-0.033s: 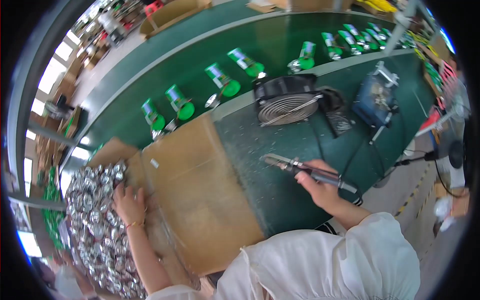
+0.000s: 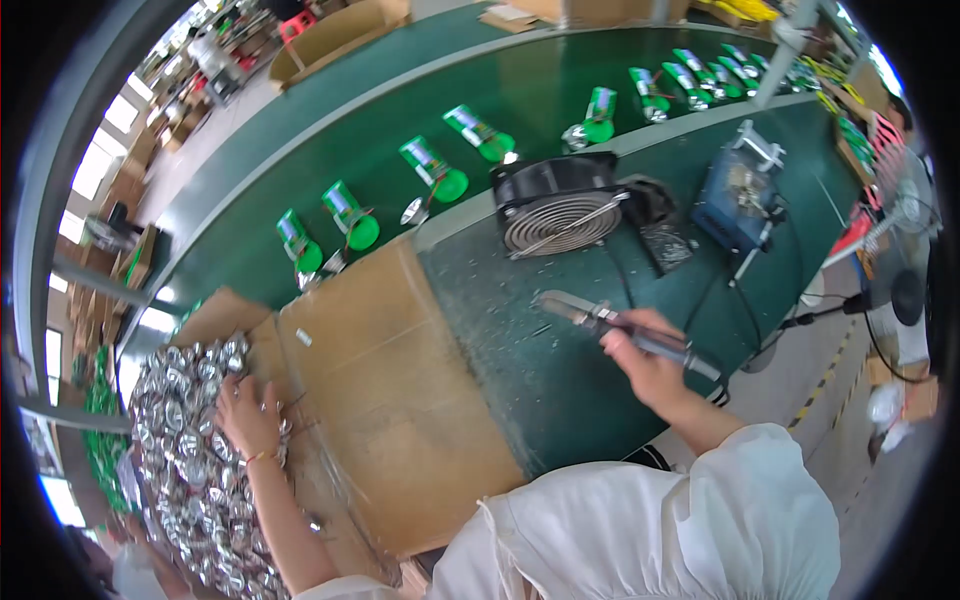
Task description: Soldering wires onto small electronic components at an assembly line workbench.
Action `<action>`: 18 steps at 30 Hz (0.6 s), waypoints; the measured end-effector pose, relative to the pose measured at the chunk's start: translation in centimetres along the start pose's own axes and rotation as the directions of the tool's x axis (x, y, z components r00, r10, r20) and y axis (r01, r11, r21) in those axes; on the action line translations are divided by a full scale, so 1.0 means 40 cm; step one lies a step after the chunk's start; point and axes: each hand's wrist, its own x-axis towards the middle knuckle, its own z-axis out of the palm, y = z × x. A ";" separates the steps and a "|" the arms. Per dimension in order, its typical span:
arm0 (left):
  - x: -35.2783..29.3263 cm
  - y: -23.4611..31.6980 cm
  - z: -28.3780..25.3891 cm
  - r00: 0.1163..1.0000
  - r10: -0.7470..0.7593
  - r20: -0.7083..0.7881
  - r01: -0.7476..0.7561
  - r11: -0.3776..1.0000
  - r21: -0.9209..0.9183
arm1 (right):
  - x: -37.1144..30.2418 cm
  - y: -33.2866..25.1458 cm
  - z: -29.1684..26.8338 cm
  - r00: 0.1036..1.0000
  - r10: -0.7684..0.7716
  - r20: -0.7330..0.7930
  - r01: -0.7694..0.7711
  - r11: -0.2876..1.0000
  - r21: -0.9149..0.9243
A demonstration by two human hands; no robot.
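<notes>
My left hand (image 2: pixel 250 422) rests on a large heap of small shiny silver metal cups (image 2: pixel 190 450), its fingers spread and partly down among the pieces. Whether a fingertip touches one particular cup cannot be made out. Over the dark green tabletop, my right hand (image 2: pixel 650 362) is closed around the grips of a pair of pliers (image 2: pixel 590 312), whose metal jaws point to the left. A brown cardboard sheet (image 2: pixel 400 400) lies between the two hands.
Behind the bench runs a green conveyor belt (image 2: pixel 290 190) carrying several green-and-silver pieces (image 2: pixel 435 170). A black round fan (image 2: pixel 560 210) stands near the belt, with a blue metal device (image 2: pixel 740 195) and cables to its right. Small scraps lie scattered on the tabletop.
My left hand sits slightly lower and further left on the heap. The pliers and my right hand have shifted a little to the right, and the whole view has turned slightly.
</notes>
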 end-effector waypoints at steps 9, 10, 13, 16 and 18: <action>0.049 -0.494 0.087 0.890 -0.452 -0.052 0.452 0.863 0.225 | 0.138 0.013 -0.263 0.901 -0.283 -0.329 0.142 0.909 -0.392; 0.068 -0.562 0.070 0.714 -0.568 0.409 0.553 0.816 0.168 | 0.159 0.035 -0.272 0.910 -0.293 -0.295 0.160 0.901 -0.403; -0.059 -0.826 0.180 0.793 -0.609 -0.002 0.582 0.756 0.301 | 0.236 0.060 -0.274 0.952 -0.263 -0.156 0.155 0.855 -0.495; -0.133 -1.043 0.208 0.958 -0.146 0.248 -0.111 0.608 0.787 | 0.329 0.104 -0.252 0.989 -0.128 -0.071 0.096 0.933 -0.346; -0.062 -1.015 0.209 0.865 -0.476 0.161 0.354 0.804 0.478 | 0.310 0.096 -0.270 0.987 0.060 -0.150 -0.076 0.992 -0.100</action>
